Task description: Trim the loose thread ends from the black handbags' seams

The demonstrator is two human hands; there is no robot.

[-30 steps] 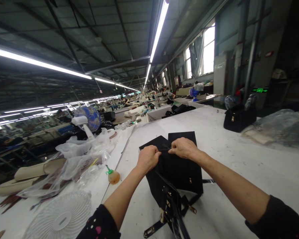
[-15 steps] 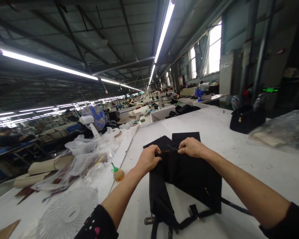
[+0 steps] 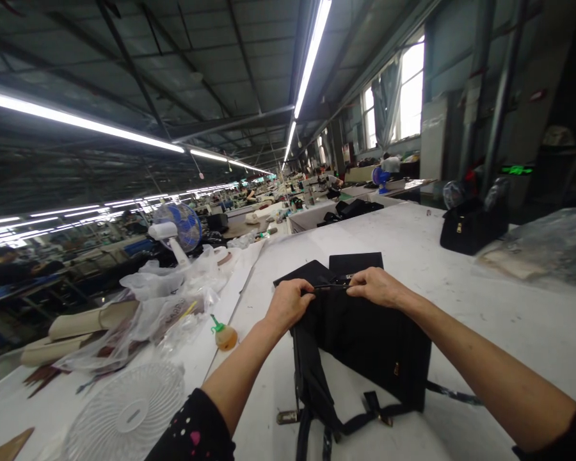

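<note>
A black bag (image 3: 365, 339) with straps and small gold fittings lies on the white table (image 3: 461, 301) in front of me. My left hand (image 3: 288, 304) is closed on the bag's top edge at the left. My right hand (image 3: 377, 286) pinches the same edge a little to the right. A thin dark strip, perhaps a zipper, stretches between the two hands. Two flat black panels (image 3: 345, 266) lie on the table just beyond the hands. The bag's straps (image 3: 317, 410) trail toward me.
Left of the bag stand a small orange bottle with a green cap (image 3: 224, 335), crumpled clear plastic bags (image 3: 168, 301) and a white fan guard (image 3: 125, 416). A blue desk fan (image 3: 180, 230) is behind them. Another black bag (image 3: 470, 227) and a plastic-wrapped bundle (image 3: 542, 250) sit at the right.
The bag has gone from bunched and partly raised to lying flatter on the table. My hands stay on its top edge and have spread slightly apart.
</note>
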